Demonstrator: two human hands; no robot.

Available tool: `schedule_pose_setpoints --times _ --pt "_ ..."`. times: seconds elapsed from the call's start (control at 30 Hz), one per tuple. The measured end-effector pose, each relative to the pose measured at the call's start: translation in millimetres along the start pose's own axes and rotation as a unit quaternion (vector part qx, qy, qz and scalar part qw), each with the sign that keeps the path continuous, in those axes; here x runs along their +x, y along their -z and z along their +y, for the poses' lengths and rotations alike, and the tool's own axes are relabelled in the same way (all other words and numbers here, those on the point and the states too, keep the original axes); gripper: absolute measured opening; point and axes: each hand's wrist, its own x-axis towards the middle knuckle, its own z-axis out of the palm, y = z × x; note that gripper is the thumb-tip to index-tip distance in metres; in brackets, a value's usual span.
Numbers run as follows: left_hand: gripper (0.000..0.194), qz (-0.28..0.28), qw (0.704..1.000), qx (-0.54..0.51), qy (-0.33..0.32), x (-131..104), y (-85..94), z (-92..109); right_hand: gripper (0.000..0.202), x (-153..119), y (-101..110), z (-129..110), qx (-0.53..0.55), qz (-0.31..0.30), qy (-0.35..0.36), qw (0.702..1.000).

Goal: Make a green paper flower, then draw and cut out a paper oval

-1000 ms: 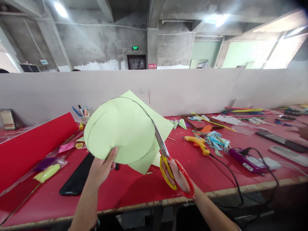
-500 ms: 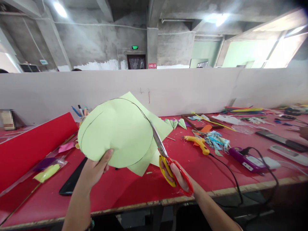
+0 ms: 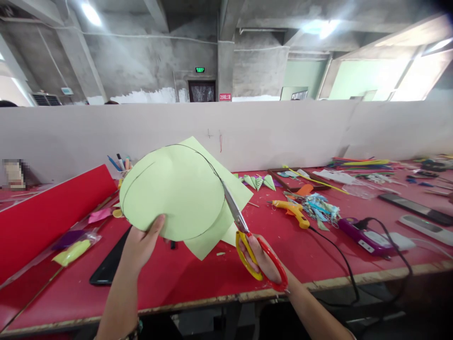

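Observation:
My left hand [image 3: 146,243] pinches the lower left edge of a pale green sheet of paper [image 3: 173,193], thumb on top and fingers behind. A dark curved line is drawn on the sheet, and its left and lower edge is cut round. My right hand [image 3: 260,257] grips scissors [image 3: 236,212] with one yellow and one red handle loop. Their blades meet the paper's right side at the drawn line and look nearly closed. A loose corner of the sheet juts out beyond the blades.
Right of the scissors lies a yellow glue gun [image 3: 292,210] with a black cord, near a purple power strip [image 3: 366,238]. Small green paper cones [image 3: 260,182] lie behind. At left are a red board [image 3: 53,222] and a black tablet-like object [image 3: 111,262]. A white partition [image 3: 283,134] stands behind.
The paper's round left part has shifted slightly right and tilted a little. The scissors' handle loops have spread slightly and dropped a bit, while the blades stay at the same line.

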Motion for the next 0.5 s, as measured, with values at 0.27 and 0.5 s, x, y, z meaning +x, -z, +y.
schedule_pose_setpoints --times 0.27,0.5 --pt "0.042 0.008 0.996 0.084 0.009 1.3 -5.9 -2.4 0.049 -0.3 0.9 -1.3 0.021 -0.031 0.043 0.998" --pt "0.040 -0.021 0.998 0.063 0.007 -0.2 -1.5 5.0 0.049 -2.4 4.9 -8.1 -0.025 -0.051 0.086 0.995"
